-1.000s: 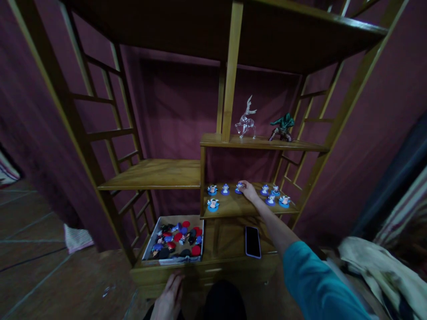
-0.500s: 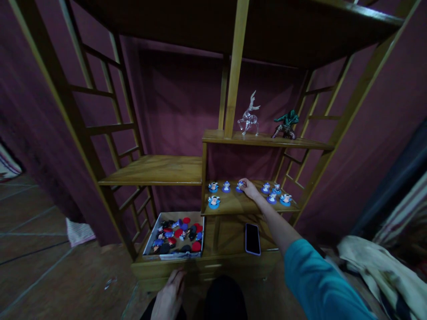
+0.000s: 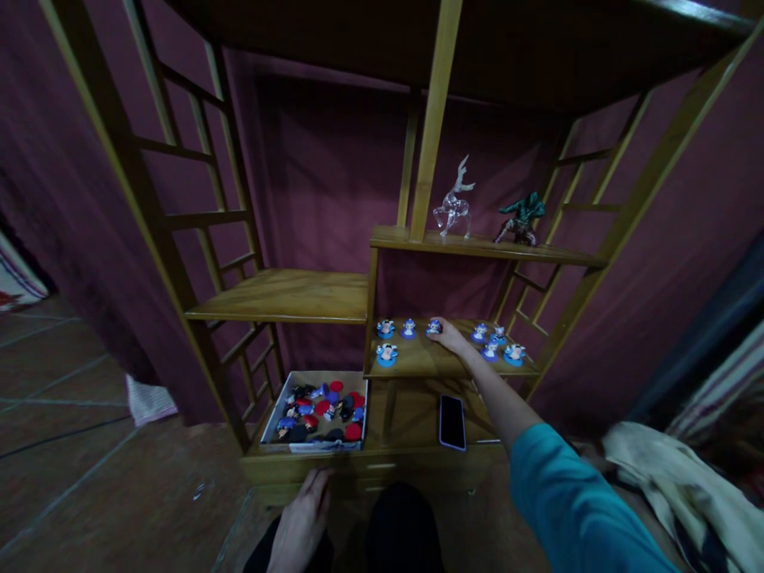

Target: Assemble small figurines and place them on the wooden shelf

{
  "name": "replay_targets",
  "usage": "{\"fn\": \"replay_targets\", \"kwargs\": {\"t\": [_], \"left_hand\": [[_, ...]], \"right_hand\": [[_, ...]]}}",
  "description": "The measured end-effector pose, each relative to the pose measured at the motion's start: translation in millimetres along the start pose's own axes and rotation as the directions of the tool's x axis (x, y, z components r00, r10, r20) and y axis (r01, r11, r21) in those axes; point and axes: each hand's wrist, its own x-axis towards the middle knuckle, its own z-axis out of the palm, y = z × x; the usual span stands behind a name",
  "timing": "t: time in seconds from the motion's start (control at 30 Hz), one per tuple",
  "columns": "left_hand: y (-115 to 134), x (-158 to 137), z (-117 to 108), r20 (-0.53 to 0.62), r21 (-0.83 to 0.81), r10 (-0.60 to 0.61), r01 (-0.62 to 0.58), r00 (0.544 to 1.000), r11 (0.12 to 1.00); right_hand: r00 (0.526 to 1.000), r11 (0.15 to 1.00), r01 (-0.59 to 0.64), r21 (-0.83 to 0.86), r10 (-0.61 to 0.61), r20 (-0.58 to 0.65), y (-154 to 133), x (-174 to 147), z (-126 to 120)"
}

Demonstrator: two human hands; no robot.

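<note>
Held figurine [image 3: 434, 325]: purple top, whitish middle.

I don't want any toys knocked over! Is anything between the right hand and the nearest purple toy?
Nothing visible is in the way: the right hand is up against the purple figure on the low shelf. Other figures stand to either side, none in between.

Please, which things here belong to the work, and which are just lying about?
In the work:
purple figurine at right hand
other shelf figurines
open box of figurines

Just lying about:
smartphone
transparent deer figurine
green-cloaked figurine
pale cloth
</note>
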Motion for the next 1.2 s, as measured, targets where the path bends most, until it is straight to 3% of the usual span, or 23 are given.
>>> {"fn": "replay_targets", "kwargs": {"t": [0.33,0.77,1.2], "left_hand": [[2.4,-1.6,-4.7,0.050,-0.001,-0.031,0.031,0.998,1.000],[0.4,-1.7,-3.1,0.029,0.002,0.000,0.000,1.000,1.000],[4.4,-1.2,-7.3,0.057,-0.017,0.022,-0.021,0.998,1.000]], "right_hand": [[0.999,0.998,-0.040,-0.040,0.040,0.003,4.5,-0.2,3.5],[0.998,0.994,-0.054,-0.095,0.051,-0.038,6.8,-0.2,3.7],[0.996,0.998,-0.062,-0.007,0.062,-0.056,1.4,-4.7,8.2]]}}
